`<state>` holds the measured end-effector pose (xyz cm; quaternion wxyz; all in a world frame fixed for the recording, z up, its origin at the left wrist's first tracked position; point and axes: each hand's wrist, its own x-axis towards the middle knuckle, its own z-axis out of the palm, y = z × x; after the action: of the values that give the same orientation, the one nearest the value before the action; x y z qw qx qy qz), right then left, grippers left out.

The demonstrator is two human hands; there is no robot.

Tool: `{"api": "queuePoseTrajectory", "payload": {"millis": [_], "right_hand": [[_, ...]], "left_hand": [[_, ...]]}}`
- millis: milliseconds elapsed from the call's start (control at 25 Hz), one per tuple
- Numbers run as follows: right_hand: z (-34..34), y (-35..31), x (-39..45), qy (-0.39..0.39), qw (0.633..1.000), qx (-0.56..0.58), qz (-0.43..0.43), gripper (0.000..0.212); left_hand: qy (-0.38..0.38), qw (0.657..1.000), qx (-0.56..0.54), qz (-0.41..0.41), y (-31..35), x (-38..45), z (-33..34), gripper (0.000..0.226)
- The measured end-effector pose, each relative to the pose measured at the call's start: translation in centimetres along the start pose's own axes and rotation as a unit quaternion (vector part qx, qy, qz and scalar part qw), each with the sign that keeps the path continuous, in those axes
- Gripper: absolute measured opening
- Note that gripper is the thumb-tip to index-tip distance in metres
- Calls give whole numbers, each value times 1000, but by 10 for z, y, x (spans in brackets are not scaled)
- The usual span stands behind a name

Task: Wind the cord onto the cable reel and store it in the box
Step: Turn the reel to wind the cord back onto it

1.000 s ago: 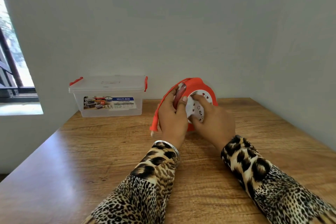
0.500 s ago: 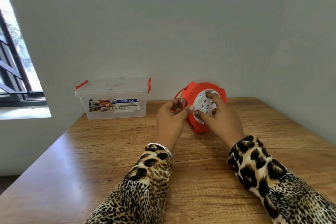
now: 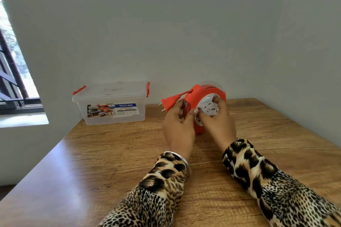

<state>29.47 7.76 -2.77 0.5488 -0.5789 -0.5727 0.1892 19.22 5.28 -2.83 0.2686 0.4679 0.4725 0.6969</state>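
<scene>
- Near the far right corner of the wooden table (image 3: 110, 162), the orange cable reel (image 3: 201, 96) stood on its edge, its white socket face (image 3: 207, 109) turned toward the camera.
- Both hands closed on the reel: the left hand (image 3: 178, 125) gripped its left rim, thumb resting at the edge of the socket face, while the right hand (image 3: 217, 121) curled its fingers onto the white face itself.
- Only a short stub of orange cord (image 3: 184, 94) stuck out of the housing's upper left, ending in the two-pin plug (image 3: 168, 103), which hung free just above the left hand's knuckles.
- Winding therefore looked almost complete; no loose cord lay on the table.
- Left of the reel and apart from it, the clear storage box (image 3: 112, 112) sat against the wall with its lid on and its red latches (image 3: 147, 88) apparently down.
- Still to do, by my reckoning: draw in or tuck the plug, open the box, put the reel inside.
</scene>
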Motion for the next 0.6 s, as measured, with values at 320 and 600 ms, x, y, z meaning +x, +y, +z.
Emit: {"api": "queuePoseTrajectory", "payload": {"millis": [320,600], "right_hand": [[-15,-17,6,-82,913,309,254,26],[-23,-17,9,-147,888,306,310,19]], "left_hand": [[-17,998,54,40,-1,-4,9,47],[-30,998,43,39,-4,-5,7,45]]}}
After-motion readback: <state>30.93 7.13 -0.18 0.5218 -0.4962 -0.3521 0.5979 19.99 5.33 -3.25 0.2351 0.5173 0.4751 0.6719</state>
